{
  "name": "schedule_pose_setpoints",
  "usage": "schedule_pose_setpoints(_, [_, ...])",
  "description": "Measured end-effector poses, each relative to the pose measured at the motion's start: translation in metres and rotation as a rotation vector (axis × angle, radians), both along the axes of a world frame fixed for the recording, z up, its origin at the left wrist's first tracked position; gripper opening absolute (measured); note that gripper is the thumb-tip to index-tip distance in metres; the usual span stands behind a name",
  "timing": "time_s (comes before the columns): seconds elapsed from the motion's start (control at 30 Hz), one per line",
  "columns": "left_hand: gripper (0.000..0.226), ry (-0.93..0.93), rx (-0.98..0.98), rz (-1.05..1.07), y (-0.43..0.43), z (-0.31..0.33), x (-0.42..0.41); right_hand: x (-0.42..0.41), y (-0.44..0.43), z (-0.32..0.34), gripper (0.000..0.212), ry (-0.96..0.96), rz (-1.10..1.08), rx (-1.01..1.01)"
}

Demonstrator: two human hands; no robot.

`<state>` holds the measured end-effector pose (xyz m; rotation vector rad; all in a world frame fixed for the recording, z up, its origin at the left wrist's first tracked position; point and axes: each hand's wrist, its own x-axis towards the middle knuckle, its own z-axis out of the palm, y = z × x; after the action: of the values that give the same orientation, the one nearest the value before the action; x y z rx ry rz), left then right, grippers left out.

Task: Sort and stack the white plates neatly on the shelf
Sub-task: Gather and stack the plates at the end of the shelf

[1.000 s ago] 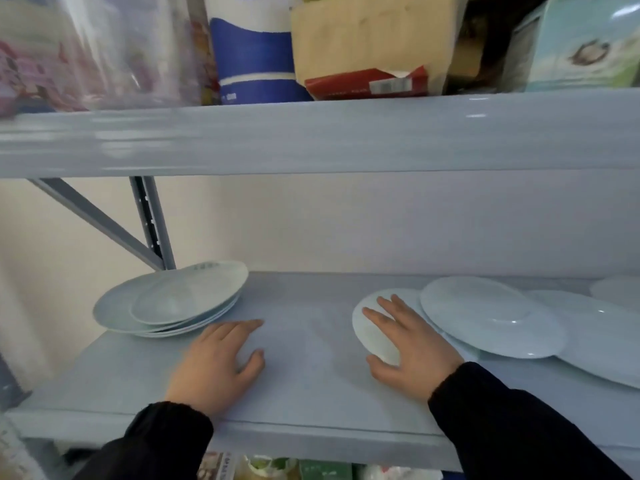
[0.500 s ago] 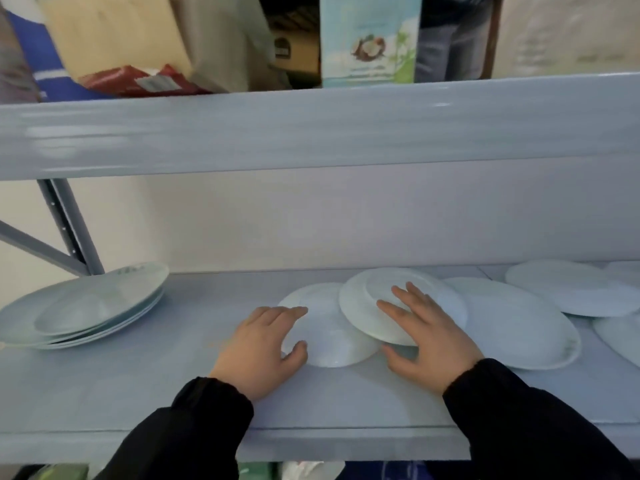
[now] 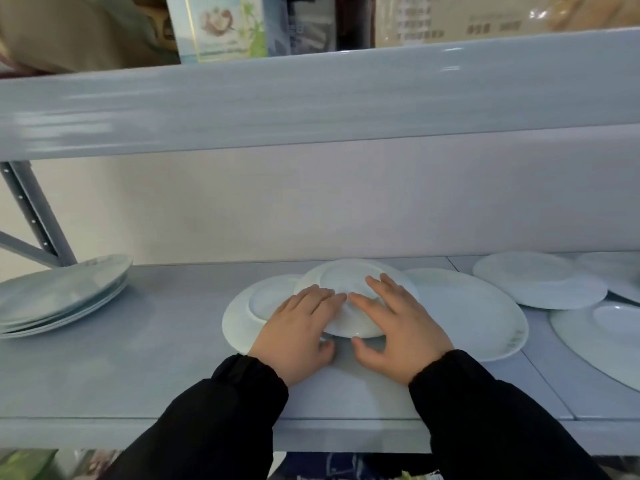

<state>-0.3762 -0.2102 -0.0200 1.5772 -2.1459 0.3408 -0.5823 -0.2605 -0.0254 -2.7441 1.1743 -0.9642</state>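
Both hands lie flat, fingers spread, on an upside-down white plate (image 3: 349, 282) at mid shelf (image 3: 138, 358): left hand (image 3: 294, 334), right hand (image 3: 398, 327). Neither grip pinches it. A stack of plates (image 3: 59, 296) sits far left.

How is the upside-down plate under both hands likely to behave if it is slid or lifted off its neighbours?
The upside-down plate looks rigid and glazed, so it would probably slide easily and could slip from the left hand and right hand. It rests tilted across two overlapping plates, so it may rock. Likely breakable if dropped.
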Motion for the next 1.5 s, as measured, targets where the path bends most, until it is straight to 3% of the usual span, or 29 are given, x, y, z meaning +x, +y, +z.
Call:
schedule_pose_setpoints(0.33, [0.055,-0.092,-0.011,0.005,-0.014,-0.001,-0.011,0.001,0.003,0.003,0.066,0.013,-0.007,0.013])
schedule_pose_setpoints(0.47, [0.065,-0.191,-0.005,0.057,-0.016,0.003,-0.006,0.001,0.004,0.004,0.066,0.017,0.002,-0.006])
schedule_pose_setpoints(0.77, [0.064,-0.127,-0.099,0.207,0.008,0.034,0.031,-0.002,0.013,0.009,0.078,-0.181,0.005,-0.084])
schedule_pose_setpoints(0.93, [0.043,0.284,-0.048,0.374,0.037,0.051,0.063,0.002,0.017,0.014,0.088,-0.261,0.009,-0.036])
schedule_pose_setpoints(1.13, [0.028,0.586,-0.162,0.481,0.074,0.056,0.112,0.023,0.009,0.010,0.075,-0.138,0.080,-0.022])
schedule_pose_setpoints(1.37, [0.038,0.910,-0.114,0.560,0.107,0.043,0.149,0.056,0.014,0.016,0.078,-0.055,0.117,0.071])
schedule_pose_setpoints(1.5, [0.059,1.151,-0.107,0.535,0.112,0.035,0.157,0.069,0.018,0.019,0.075,-0.004,0.143,0.084])
